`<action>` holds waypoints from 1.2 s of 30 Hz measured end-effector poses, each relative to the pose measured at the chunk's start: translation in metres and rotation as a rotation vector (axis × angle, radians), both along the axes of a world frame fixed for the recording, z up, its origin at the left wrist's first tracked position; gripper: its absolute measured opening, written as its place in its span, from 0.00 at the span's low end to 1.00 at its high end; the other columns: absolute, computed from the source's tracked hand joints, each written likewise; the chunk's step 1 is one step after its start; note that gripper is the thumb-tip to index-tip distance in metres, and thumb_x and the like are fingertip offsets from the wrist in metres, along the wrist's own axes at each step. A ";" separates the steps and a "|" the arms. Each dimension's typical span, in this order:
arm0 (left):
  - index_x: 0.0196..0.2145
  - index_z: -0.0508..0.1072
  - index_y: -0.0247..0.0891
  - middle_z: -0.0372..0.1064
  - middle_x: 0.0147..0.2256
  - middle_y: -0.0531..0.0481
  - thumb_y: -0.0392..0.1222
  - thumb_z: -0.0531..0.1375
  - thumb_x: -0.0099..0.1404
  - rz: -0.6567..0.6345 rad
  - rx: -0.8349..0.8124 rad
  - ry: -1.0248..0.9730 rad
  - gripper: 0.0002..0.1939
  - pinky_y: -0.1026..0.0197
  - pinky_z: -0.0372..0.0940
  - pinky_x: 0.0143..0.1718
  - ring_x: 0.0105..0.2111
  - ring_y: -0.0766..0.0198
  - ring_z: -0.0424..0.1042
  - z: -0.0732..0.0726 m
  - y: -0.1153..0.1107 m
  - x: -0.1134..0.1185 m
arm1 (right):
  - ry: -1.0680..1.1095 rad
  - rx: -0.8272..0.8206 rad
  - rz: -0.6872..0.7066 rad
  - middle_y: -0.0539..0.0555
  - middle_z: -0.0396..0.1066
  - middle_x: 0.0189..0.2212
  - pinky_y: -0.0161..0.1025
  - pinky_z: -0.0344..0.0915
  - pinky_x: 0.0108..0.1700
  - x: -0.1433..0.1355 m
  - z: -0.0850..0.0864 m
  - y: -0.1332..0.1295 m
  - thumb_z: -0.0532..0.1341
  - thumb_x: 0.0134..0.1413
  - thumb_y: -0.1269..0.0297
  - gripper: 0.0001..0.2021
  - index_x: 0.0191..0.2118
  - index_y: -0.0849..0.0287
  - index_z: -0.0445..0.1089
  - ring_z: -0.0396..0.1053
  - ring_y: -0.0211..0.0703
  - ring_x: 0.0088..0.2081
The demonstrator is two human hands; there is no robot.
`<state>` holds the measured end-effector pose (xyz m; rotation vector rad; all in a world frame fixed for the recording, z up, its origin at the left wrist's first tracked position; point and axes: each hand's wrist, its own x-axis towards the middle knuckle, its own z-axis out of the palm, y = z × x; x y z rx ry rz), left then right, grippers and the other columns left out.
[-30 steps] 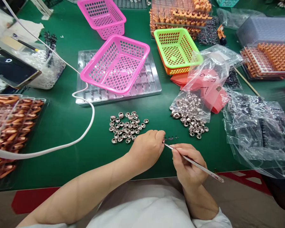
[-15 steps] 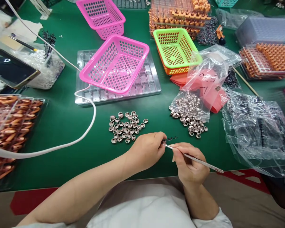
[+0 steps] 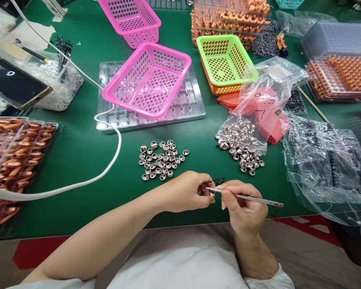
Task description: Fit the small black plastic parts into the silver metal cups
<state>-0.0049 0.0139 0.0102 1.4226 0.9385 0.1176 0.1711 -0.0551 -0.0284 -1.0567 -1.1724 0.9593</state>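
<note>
The left hand [image 3: 192, 192] covers much of what it holds: its fingers curl nearly closed around a black toothed strip [image 3: 219, 180], of which only the far end shows, above the table [image 3: 123, 216] between the two hands. A silver ring-like piece [image 3: 212, 195] sits at its lower fingertips, too small to tell how it is gripped. The right hand [image 3: 248, 204], thumb and fingers pinched together, has hold of tweezers [image 3: 258, 199]; their tip reaches the left fingers, and whether it touches the strip cannot be made out. The far pink basket [image 3: 132, 26] is cut off at the top edge, and a crumpled clear bag [image 3: 327, 160] blurs the dark pieces inside it. Counted, there are two hands, one pair of tweezers, two whole-looking groups of silver pieces, the loose one [image 3: 161, 164] running to some three dozen, the other [image 3: 249, 163] overlapping and partly under a clear bag, beyond counting. One nearer pink basket [image 3: 147, 90] rests on one metal tray [image 3: 195, 100]; one green basket [image 3: 219, 68] nests in one orange basket [image 3: 228, 89].
</note>
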 end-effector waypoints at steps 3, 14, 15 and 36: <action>0.36 0.74 0.37 0.71 0.28 0.56 0.40 0.62 0.59 0.041 -0.021 -0.029 0.07 0.66 0.59 0.27 0.26 0.67 0.66 -0.005 0.002 0.001 | 0.015 0.004 -0.002 0.52 0.79 0.36 0.35 0.71 0.22 -0.001 0.001 0.000 0.65 0.58 0.76 0.08 0.40 0.55 0.72 0.73 0.36 0.23; 0.38 0.74 0.36 0.72 0.33 0.51 0.43 0.65 0.60 0.393 -0.074 -0.166 0.11 0.65 0.62 0.31 0.29 0.68 0.67 -0.014 0.000 0.008 | 0.001 0.077 -0.330 0.52 0.77 0.30 0.33 0.67 0.20 0.011 -0.002 -0.004 0.66 0.55 0.77 0.08 0.37 0.57 0.72 0.76 0.42 0.29; 0.38 0.74 0.36 0.72 0.33 0.51 0.43 0.65 0.61 0.393 -0.053 -0.157 0.10 0.65 0.62 0.30 0.28 0.68 0.66 -0.013 0.000 0.008 | -0.015 0.076 -0.331 0.52 0.77 0.31 0.33 0.67 0.19 0.011 -0.002 -0.003 0.66 0.56 0.77 0.07 0.37 0.57 0.72 0.76 0.42 0.29; 0.40 0.77 0.35 0.74 0.29 0.52 0.41 0.67 0.60 0.502 -0.200 -0.289 0.11 0.66 0.64 0.26 0.23 0.71 0.66 -0.013 -0.004 0.012 | -0.096 0.052 -0.299 0.52 0.78 0.33 0.36 0.71 0.23 0.008 -0.004 -0.002 0.64 0.58 0.75 0.07 0.39 0.55 0.71 0.76 0.40 0.28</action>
